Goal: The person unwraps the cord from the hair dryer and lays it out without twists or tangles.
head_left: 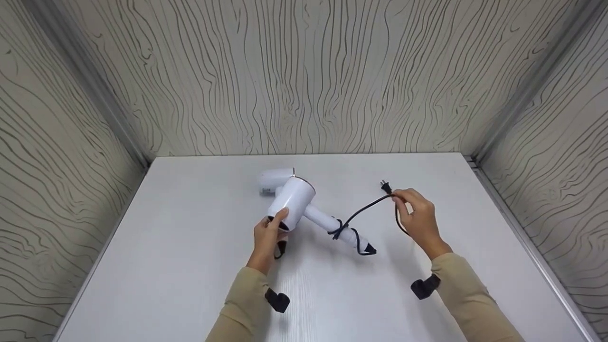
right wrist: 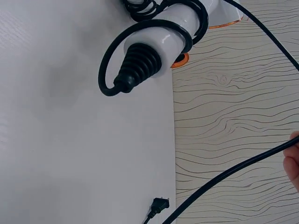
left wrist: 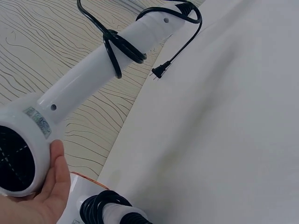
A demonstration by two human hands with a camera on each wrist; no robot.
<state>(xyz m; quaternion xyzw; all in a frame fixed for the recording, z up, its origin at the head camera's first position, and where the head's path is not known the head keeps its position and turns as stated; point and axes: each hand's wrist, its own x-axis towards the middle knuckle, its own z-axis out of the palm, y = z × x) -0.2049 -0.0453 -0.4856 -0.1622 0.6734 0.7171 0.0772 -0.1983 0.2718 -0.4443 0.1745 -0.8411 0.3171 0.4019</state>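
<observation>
My left hand [head_left: 267, 237] grips the barrel of a white hair dryer [head_left: 295, 198] at its open end, thumb on top. The dryer is held above the table, its handle slanting down to the right. A black cord [head_left: 365, 208] loops round the handle [left wrist: 86, 74] and runs to my right hand [head_left: 420, 219]. The right fingertips pinch this cord. Close to those fingers is the two-pin plug [head_left: 385, 186]; whether it touches the table I cannot tell. Behind the held dryer, a second white hair dryer [head_left: 274, 179] lies on the table, its own black cord [left wrist: 96, 207] coiled round its handle.
The white table [head_left: 190, 266] extends beneath both hands. Wood-grain patterned panels [head_left: 304, 85] stand at the back and both sides, with grey metal rails [head_left: 102, 90] along their corners. A black mount [head_left: 278, 300] sits on each wrist.
</observation>
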